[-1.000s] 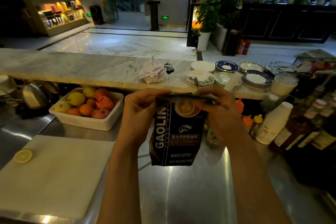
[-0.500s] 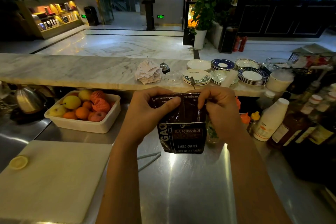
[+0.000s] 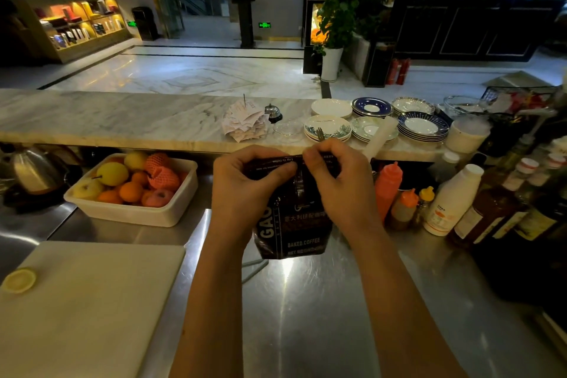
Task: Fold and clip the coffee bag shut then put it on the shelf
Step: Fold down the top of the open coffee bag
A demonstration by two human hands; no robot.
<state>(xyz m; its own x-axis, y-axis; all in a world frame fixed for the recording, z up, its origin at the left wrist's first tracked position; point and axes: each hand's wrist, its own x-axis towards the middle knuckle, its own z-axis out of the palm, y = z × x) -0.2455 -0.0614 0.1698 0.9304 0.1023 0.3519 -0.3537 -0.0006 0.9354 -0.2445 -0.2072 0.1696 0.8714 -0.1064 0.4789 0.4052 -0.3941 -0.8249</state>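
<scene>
The coffee bag (image 3: 294, 224) stands upright on the surface (image 3: 306, 316), its folded top running left-right, left hand (image 3: 248, 181) and right hand (image 3: 340, 184) apparently pinching either end.

Dark coffee bag (image 3: 294, 224) upright – top folded over.

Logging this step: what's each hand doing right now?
Left hand: closed on the coffee bag top.
Right hand: closed on the bag's folded top.
</scene>
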